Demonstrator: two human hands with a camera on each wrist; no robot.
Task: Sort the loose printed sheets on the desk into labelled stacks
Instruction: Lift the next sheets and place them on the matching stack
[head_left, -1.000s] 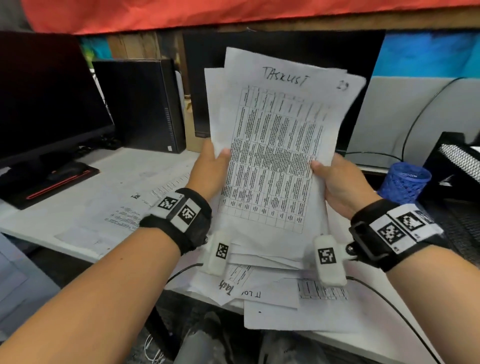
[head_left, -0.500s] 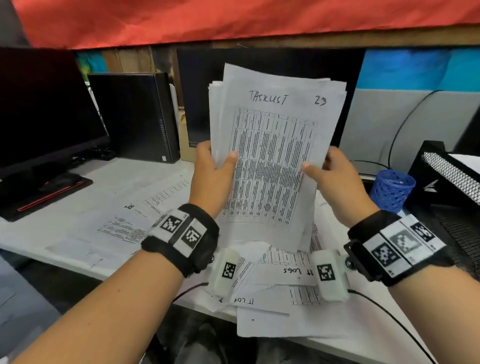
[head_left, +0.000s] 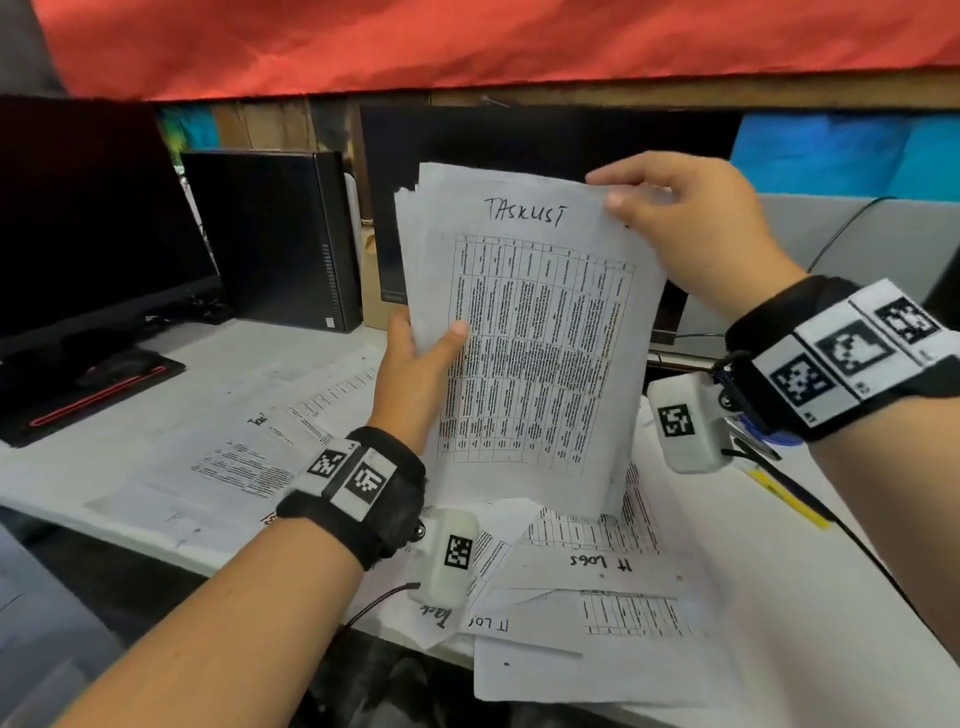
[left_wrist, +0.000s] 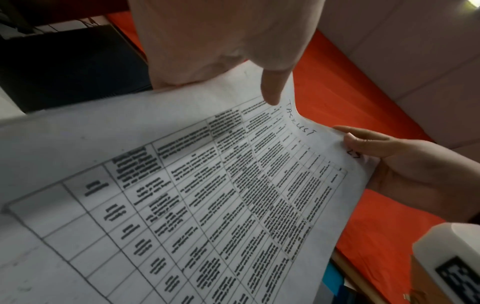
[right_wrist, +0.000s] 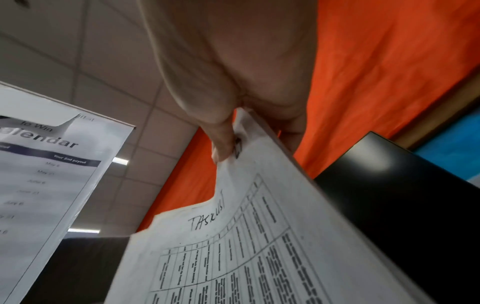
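A bundle of printed sheets (head_left: 535, 338) stands upright above the desk, its front page a table headed "TASKLIST" (left_wrist: 233, 185) (right_wrist: 246, 257). My left hand (head_left: 421, 364) grips the bundle's left edge, thumb on the front page. My right hand (head_left: 685, 228) pinches the top right corner (right_wrist: 228, 144) between thumb and fingers. More loose sheets (head_left: 597, 582) lie on the desk below, some marked "IT LOGS" and upside down to me. Other printed pages (head_left: 244, 462) lie flat to the left.
A dark monitor (head_left: 88, 234) with its black and red base stands at the left. A black computer case (head_left: 275, 239) stands behind it. A second monitor (head_left: 519, 140) is behind the bundle. A yellow pencil (head_left: 784, 496) lies right. The white desk (head_left: 805, 597) edge runs below the sheets.
My right hand has gone from the bundle's right edge up to its top right corner. The bundle sits lower and tilts slightly left. My left hand keeps its hold.
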